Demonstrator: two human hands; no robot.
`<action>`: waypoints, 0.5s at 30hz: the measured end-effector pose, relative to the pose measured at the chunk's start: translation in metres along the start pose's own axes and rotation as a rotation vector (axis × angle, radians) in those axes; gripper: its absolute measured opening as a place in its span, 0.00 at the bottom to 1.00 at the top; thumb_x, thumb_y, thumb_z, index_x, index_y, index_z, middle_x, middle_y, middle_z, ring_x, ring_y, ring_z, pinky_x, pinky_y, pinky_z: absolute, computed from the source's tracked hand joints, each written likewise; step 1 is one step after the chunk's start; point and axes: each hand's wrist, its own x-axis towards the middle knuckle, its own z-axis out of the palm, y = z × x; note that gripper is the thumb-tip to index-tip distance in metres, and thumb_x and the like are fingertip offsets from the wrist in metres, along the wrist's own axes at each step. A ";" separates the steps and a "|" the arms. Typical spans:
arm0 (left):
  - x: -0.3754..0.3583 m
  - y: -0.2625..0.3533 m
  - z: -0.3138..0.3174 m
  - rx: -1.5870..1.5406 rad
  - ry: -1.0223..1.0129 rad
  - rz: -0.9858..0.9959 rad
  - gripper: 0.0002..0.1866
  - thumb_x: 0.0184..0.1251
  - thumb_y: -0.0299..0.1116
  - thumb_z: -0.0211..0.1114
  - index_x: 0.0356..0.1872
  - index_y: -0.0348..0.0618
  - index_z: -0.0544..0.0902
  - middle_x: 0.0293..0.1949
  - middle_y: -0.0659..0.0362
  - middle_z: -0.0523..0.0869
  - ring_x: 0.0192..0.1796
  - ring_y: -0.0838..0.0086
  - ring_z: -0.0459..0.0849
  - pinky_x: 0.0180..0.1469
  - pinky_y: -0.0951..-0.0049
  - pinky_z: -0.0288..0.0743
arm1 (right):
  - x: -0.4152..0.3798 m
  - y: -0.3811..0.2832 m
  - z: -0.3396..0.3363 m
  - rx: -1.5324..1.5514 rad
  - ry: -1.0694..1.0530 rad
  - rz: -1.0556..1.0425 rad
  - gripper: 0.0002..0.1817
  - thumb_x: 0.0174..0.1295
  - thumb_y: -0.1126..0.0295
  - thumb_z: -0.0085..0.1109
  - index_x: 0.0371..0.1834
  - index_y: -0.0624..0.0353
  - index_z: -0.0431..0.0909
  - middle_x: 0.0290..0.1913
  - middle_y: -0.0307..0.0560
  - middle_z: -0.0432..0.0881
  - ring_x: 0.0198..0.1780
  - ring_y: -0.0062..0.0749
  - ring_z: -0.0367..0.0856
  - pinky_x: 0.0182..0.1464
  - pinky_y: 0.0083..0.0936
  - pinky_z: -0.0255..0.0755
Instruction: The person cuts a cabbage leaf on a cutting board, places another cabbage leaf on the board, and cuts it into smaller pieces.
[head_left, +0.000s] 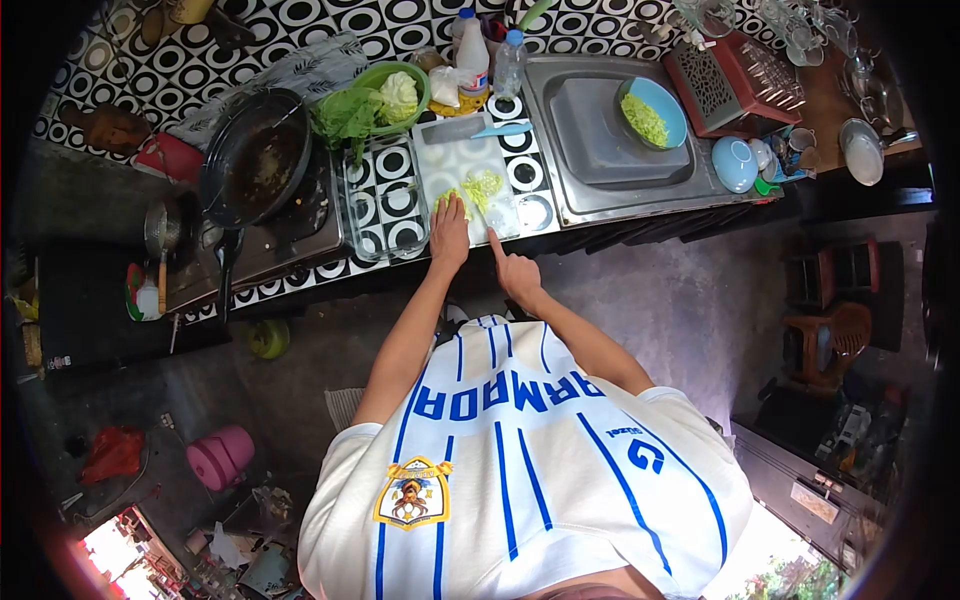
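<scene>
A white cutting board (pixel 440 178) lies on the tiled counter, with shredded pale green cabbage (pixel 484 187) on it. My left hand (pixel 450 238) is pressed down on a piece of cabbage at the board's near left, fingers together. To its right, my right hand (pixel 518 277) is closed at the board's near edge, index finger stretched forward along what looks like a thin knife (pixel 481 207). Its handle is hidden in my palm. A wide grey blade with a light blue handle (pixel 503 130) rests across the board's far end.
Left of the board stand a clear glass dish (pixel 385 205) and a wok (pixel 256 160) on the stove. Behind is a green basket (pixel 420 88) with cabbage. On the right, a blue bowl (pixel 672 112) of shredded cabbage sits over the sink (pixel 570 195). Bottles (pixel 510 65) stand behind.
</scene>
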 end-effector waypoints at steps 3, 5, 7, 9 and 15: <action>0.001 -0.001 -0.002 -0.011 -0.012 -0.004 0.30 0.75 0.31 0.59 0.76 0.35 0.65 0.80 0.50 0.62 0.81 0.51 0.57 0.80 0.51 0.54 | 0.001 0.002 0.003 0.017 0.067 0.000 0.47 0.66 0.69 0.55 0.86 0.45 0.40 0.25 0.56 0.85 0.24 0.51 0.86 0.30 0.49 0.81; 0.001 -0.001 -0.001 -0.020 -0.012 -0.001 0.30 0.74 0.31 0.59 0.75 0.35 0.66 0.80 0.50 0.62 0.81 0.51 0.57 0.80 0.51 0.54 | 0.003 0.004 0.003 0.038 0.064 -0.001 0.46 0.68 0.67 0.54 0.86 0.44 0.40 0.25 0.56 0.85 0.24 0.52 0.86 0.30 0.50 0.81; 0.000 -0.002 0.000 -0.028 -0.005 -0.003 0.30 0.75 0.31 0.59 0.75 0.37 0.66 0.80 0.51 0.62 0.82 0.52 0.57 0.81 0.51 0.52 | 0.003 -0.003 -0.011 0.074 0.018 -0.004 0.45 0.69 0.68 0.53 0.86 0.43 0.38 0.27 0.56 0.87 0.27 0.53 0.87 0.32 0.50 0.82; -0.002 -0.002 0.001 -0.037 -0.008 -0.007 0.30 0.75 0.31 0.59 0.75 0.37 0.66 0.80 0.51 0.62 0.82 0.53 0.56 0.81 0.52 0.51 | 0.008 -0.009 -0.020 0.082 0.040 -0.003 0.45 0.70 0.66 0.53 0.86 0.44 0.38 0.27 0.58 0.87 0.28 0.54 0.87 0.33 0.51 0.82; -0.010 -0.008 0.004 -0.095 0.034 0.004 0.30 0.75 0.29 0.57 0.76 0.36 0.64 0.81 0.50 0.59 0.83 0.52 0.54 0.82 0.52 0.50 | 0.032 -0.012 -0.036 0.151 0.033 -0.029 0.45 0.70 0.65 0.55 0.86 0.43 0.39 0.30 0.64 0.87 0.30 0.57 0.88 0.36 0.52 0.82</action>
